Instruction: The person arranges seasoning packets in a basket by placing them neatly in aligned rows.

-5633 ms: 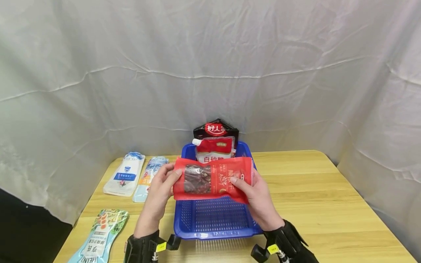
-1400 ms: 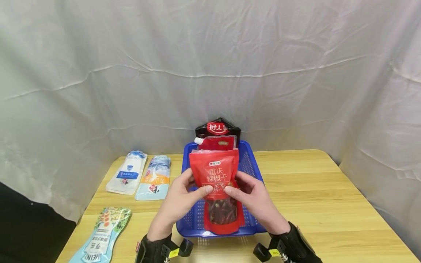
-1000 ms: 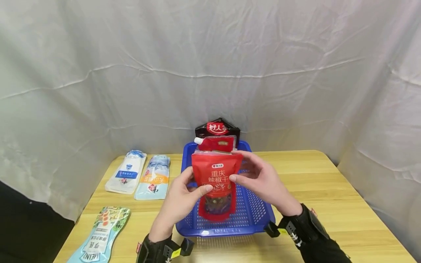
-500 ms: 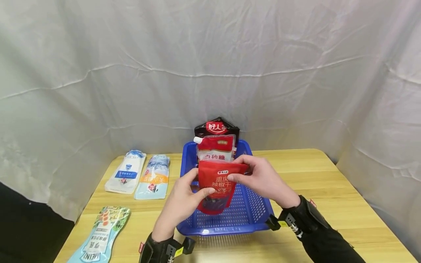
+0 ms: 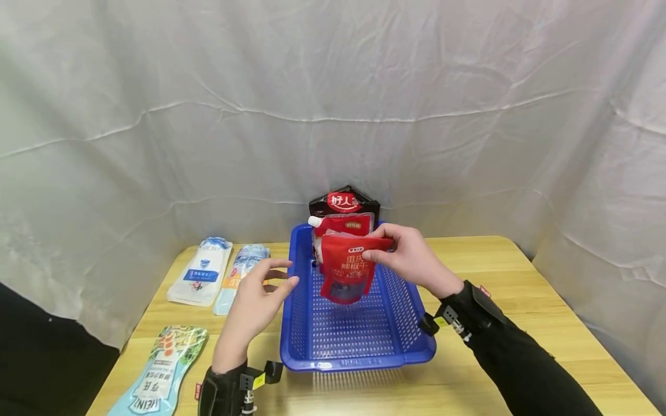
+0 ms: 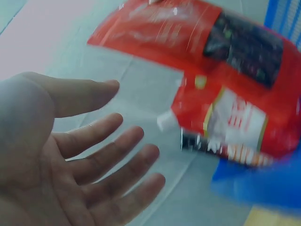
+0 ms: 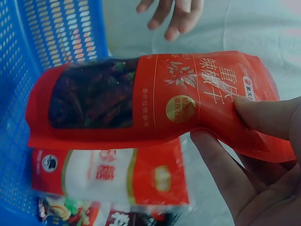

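My right hand (image 5: 413, 257) pinches the upper right edge of a red bag of dried chilies (image 5: 347, 268), thumb in front. The bag hangs upright over the back part of a blue plastic basket (image 5: 359, 364); a dark window (image 7: 96, 94) shows the chilies. Behind it in the basket stand a red and white spouted pouch of sugar (image 5: 346, 224) and a black packet (image 5: 366, 207) with a red label. My left hand (image 5: 257, 303) is off the bag, at the basket's left rim, its fingers spread and holding nothing (image 6: 94, 165).
On the wooden table (image 5: 499, 323), left of the basket, lie a white and blue pouch (image 5: 203, 274) and a blue and orange pouch (image 5: 236, 283). A light-blue Heinz pouch (image 5: 161, 370) lies nearer the front left. A grey cloth (image 5: 333, 115) hangs behind the table.
My left hand has let go of the chili bag and drawn back left. My right hand has lifted the bag and carried it toward the back of the basket. Earlier, both hands turned it upright.
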`<state>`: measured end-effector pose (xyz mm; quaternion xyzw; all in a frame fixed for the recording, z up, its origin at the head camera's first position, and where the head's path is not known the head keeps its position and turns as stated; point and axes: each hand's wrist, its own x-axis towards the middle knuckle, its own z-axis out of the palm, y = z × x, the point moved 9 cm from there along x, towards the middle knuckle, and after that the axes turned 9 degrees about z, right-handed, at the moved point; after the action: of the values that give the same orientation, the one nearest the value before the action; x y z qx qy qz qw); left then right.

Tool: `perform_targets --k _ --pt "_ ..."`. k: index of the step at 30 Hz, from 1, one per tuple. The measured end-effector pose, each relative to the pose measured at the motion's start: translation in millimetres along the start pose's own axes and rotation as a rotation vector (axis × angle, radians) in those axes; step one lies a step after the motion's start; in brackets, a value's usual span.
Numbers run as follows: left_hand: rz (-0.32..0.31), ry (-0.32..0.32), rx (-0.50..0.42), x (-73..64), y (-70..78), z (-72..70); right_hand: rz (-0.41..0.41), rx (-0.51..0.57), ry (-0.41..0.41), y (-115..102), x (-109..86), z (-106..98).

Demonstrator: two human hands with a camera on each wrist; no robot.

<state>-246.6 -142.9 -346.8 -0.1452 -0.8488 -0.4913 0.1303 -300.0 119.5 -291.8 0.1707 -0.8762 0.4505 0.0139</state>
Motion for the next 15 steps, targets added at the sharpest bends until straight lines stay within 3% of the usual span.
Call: perform_targets --k 6,15 --pt "-0.050 -0.043 0.093 2.2 -15.9 -3.8 0.098 -0.004 -0.010 21.9 17.4 1.9" --pt "-0.097 -0.128 0.140 4.3 -38.4 8.9 0.179 0.007 -0.030 45.8 33.4 11.1"
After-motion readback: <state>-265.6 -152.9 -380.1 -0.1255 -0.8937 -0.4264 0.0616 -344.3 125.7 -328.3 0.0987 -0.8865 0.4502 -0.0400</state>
